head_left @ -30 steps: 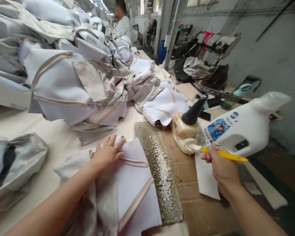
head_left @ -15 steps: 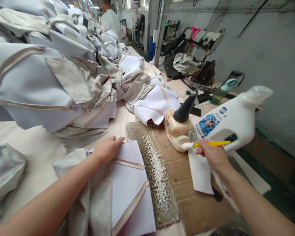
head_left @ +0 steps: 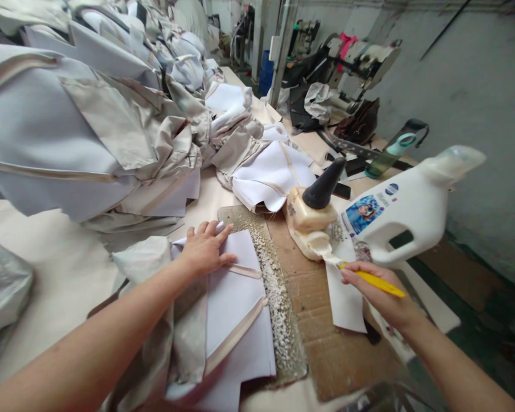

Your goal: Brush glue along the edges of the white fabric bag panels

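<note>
My left hand (head_left: 206, 247) lies with fingers spread on a white panel piece (head_left: 234, 297) with beige strips and grey fabric folded beside it. A glue-crusted board (head_left: 283, 309) runs along the panel's right edge. In my right hand (head_left: 375, 283) is a yellow-handled brush (head_left: 380, 283), its white-coated tip at the mouth of a cream-coloured glue container (head_left: 311, 220). A black cone (head_left: 326, 186) stands on top of that container.
A large white jug (head_left: 416, 200) stands right of the container, a green bottle (head_left: 388, 157) behind it. Piled panels (head_left: 81, 126) fill the left and back. Cardboard (head_left: 321, 343) and a white strip (head_left: 345, 297) lie near my right hand.
My left fingers have spread flat over the panel, which has shifted slightly right. My right hand has moved a little down, and the brush handle now slants down to the right.
</note>
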Demonstrator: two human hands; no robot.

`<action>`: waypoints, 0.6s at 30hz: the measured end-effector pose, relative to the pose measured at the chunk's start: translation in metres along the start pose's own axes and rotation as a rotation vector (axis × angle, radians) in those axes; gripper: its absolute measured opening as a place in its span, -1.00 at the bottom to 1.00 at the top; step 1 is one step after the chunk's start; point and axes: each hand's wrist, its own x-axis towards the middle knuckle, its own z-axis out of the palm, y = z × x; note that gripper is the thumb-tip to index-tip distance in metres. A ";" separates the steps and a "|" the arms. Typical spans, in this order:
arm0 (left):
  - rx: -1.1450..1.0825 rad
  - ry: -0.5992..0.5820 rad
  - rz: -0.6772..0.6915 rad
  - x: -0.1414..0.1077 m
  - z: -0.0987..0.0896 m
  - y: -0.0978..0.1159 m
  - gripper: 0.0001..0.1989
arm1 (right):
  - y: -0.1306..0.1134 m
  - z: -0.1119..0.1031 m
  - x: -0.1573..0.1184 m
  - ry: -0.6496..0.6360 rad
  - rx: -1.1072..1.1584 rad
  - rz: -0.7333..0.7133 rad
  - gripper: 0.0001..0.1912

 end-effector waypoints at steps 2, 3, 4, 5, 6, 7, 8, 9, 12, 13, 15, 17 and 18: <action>-0.001 0.012 -0.041 -0.005 0.007 0.004 -0.21 | -0.002 0.003 0.004 0.115 0.023 -0.025 -0.66; 0.001 0.019 -0.060 -0.007 0.010 0.005 -0.20 | -0.003 0.006 0.007 0.160 0.032 -0.030 -0.66; 0.002 0.030 -0.071 -0.008 0.012 0.006 -0.20 | -0.004 0.009 0.009 0.182 0.036 -0.026 -0.67; 0.002 0.043 -0.077 -0.009 0.015 0.008 -0.20 | -0.005 0.011 0.011 0.187 0.034 -0.013 -0.67; 0.001 0.055 -0.078 -0.010 0.017 0.008 -0.19 | -0.007 0.013 0.011 0.185 0.022 0.003 -0.66; -0.002 0.062 -0.079 -0.011 0.019 0.009 -0.19 | -0.008 0.014 0.011 0.178 0.006 0.015 -0.65; -0.007 0.064 -0.081 -0.011 0.021 0.009 -0.19 | -0.009 0.014 0.009 0.170 -0.016 0.020 -0.66; -0.014 0.059 -0.086 -0.011 0.022 0.009 -0.20 | -0.010 0.012 0.008 0.160 -0.043 0.021 -0.67; -0.056 0.024 -0.112 -0.010 0.021 0.010 -0.32 | -0.006 0.006 0.005 0.182 -0.139 -0.022 -0.68; -0.078 0.014 -0.119 -0.009 0.019 0.010 -0.39 | -0.002 0.004 0.006 0.180 -0.175 -0.072 -0.69; -0.128 0.006 -0.126 -0.006 0.014 0.010 -0.50 | 0.006 0.002 0.006 0.108 -0.250 -0.208 -0.69; -0.169 0.015 -0.124 -0.003 0.009 0.010 -0.56 | 0.008 0.003 0.006 -0.008 -0.302 -0.310 -0.70; -0.186 0.016 -0.122 -0.001 0.006 0.010 -0.58 | 0.005 0.006 0.005 -0.020 -0.314 -0.315 -0.70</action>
